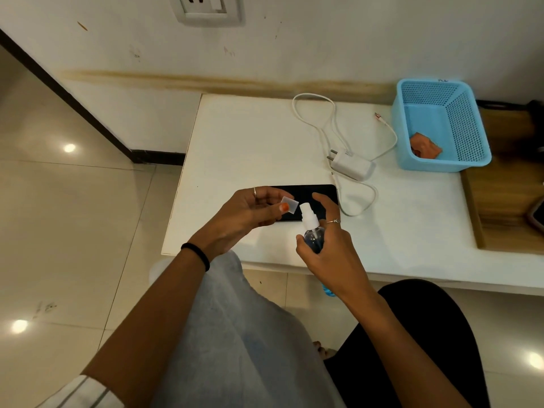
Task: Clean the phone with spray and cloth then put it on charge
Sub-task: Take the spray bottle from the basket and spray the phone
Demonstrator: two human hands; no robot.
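While the right hand (329,254) wraps the light, slick spray bottle (313,235) mid-body, the left hand (247,216) pinches its clear cap (290,204) above the fragile phone (306,195)

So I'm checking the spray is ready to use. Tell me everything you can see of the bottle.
The bottle is small, clear plastic with blue liquid and a white pump nozzle, uncapped. The right hand holds it upright above the table's near edge, in front of the phone. The left hand holds its clear cap beside the nozzle.
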